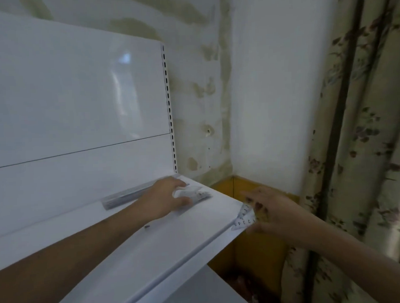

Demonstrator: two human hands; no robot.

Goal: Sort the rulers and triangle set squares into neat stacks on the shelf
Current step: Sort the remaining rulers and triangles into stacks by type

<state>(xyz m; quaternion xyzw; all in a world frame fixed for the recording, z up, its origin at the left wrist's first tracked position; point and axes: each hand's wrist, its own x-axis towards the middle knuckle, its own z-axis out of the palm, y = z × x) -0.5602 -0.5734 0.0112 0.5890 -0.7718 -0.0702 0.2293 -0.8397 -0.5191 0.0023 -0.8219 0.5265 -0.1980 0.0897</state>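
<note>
A white metal shelf runs from lower left to the right. At its back lies a stack of clear rulers. My left hand rests on the shelf with its fingers around a stack of clear set squares near the shelf's right end. Past the right edge of the shelf, my right hand holds one clear triangle set square with printed numbers, pinched between thumb and fingers.
The shelf's white back panel with a slotted upright rises behind. A stained white wall corner and a floral curtain stand to the right. A lower shelf shows below.
</note>
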